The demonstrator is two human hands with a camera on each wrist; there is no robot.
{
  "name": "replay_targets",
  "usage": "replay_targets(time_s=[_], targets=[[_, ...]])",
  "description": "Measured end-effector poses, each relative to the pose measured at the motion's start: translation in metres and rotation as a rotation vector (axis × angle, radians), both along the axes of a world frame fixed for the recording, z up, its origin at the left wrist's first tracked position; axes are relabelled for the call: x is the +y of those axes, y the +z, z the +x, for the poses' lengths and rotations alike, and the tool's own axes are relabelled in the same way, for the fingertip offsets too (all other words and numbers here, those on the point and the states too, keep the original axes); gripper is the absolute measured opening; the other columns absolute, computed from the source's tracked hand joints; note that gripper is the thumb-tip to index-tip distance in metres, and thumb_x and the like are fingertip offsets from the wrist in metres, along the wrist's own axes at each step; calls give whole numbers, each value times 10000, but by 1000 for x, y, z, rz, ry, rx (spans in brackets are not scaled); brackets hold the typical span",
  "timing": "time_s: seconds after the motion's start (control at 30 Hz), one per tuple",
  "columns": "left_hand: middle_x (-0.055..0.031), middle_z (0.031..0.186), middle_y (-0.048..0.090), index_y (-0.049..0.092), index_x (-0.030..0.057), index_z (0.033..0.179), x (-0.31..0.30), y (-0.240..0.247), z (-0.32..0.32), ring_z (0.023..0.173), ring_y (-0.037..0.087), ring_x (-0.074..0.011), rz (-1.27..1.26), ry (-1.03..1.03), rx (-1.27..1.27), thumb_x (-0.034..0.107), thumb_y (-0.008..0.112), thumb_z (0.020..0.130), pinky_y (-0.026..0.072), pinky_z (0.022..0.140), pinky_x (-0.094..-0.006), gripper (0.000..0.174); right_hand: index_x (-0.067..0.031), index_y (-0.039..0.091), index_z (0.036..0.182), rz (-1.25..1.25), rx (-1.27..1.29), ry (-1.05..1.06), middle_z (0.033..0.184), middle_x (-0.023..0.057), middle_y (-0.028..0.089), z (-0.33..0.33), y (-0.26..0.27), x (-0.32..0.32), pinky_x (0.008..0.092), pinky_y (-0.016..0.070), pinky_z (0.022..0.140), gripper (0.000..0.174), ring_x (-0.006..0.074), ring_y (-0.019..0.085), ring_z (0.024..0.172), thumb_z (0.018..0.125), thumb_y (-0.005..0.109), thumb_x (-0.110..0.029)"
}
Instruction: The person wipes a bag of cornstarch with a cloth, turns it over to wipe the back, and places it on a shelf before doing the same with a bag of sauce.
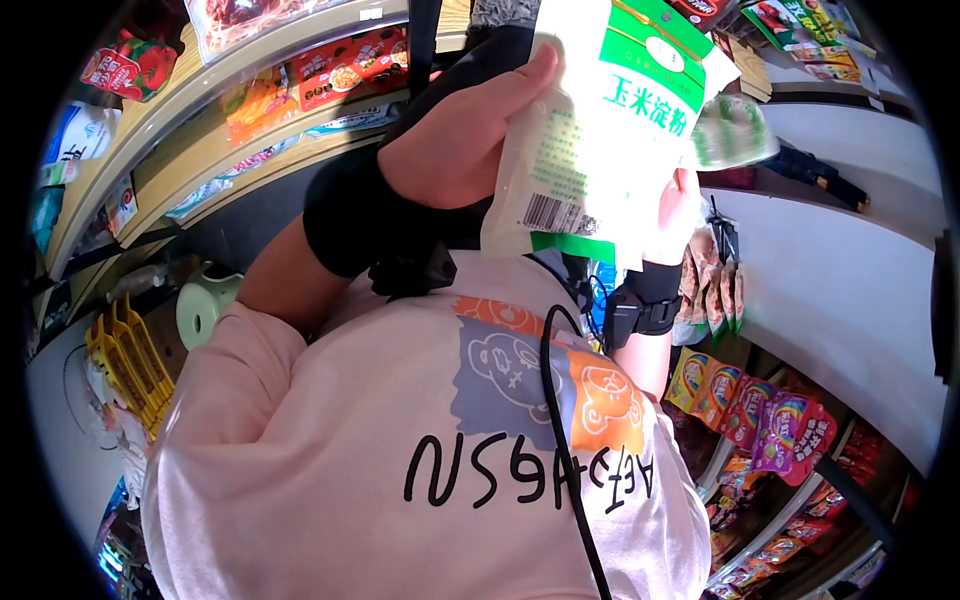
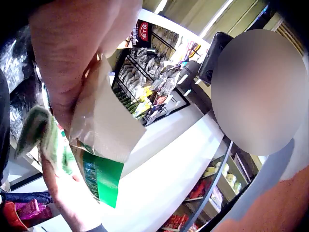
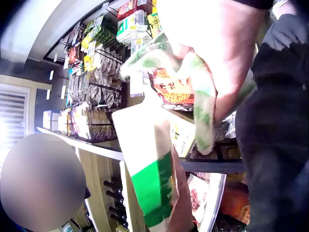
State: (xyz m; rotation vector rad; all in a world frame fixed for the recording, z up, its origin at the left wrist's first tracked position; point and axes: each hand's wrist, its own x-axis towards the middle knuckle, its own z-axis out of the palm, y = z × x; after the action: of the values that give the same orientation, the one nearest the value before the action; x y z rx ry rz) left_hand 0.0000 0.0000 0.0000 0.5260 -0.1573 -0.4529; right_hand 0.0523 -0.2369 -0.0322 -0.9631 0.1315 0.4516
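My left hand (image 1: 455,140) grips a bag of corn starch (image 1: 590,150) by its side, with the thumb across the front. The bag is white with green bands and a barcode, and is held upright before my chest. Behind its other edge my right hand (image 1: 678,212) is partly hidden. That hand holds a green and white cloth (image 1: 735,135), blurred in the head view. From the right wrist, the cloth (image 3: 203,96) hangs in folds from the fingers, close beside the bag (image 3: 149,164). In the left wrist view the bag's lower green band (image 2: 108,181) shows.
Wooden shelves (image 1: 160,150) with packaged food curve along the left. At lower right hang bright candy bags (image 1: 745,410), below a white shelf surface (image 1: 840,230). A pale green stool (image 1: 200,310) and yellow plastic baskets (image 1: 130,350) stand at lower left.
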Motion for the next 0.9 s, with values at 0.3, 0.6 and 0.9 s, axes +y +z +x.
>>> replay_targets(time_s=[0.3, 0.6, 0.9], targets=[[-42, 1037, 577, 498, 18, 1161, -6, -3, 1, 896, 539, -96, 128, 151, 126, 432, 369, 973, 440, 798, -253, 473, 7, 274, 1381, 184, -141, 366, 1326, 146, 450, -29, -5, -2, 394, 409, 973, 684, 257, 474, 1193, 852, 596, -283], [-53, 1051, 551, 488, 30, 1201, -6, -12, 4, 932, 508, -104, 404, 477, -64, 323, 386, 974, 401, 847, -234, 385, -2, 551, 1100, -141, -220, 136, 1004, 63, 627, -45, 5, 13, 273, 477, 811, 273, 136, 599, 921, 843, 603, -79], [-187, 1232, 468, 400, 44, 1310, -18, 1, -1, 1152, 439, -316, 1340, 1047, -917, 183, 499, 843, 342, 981, -368, 498, -18, 580, 1009, -426, -429, -66, 944, 30, 617, -45, 24, 25, 233, 451, 758, 164, 73, 560, 841, 881, 587, -120]])
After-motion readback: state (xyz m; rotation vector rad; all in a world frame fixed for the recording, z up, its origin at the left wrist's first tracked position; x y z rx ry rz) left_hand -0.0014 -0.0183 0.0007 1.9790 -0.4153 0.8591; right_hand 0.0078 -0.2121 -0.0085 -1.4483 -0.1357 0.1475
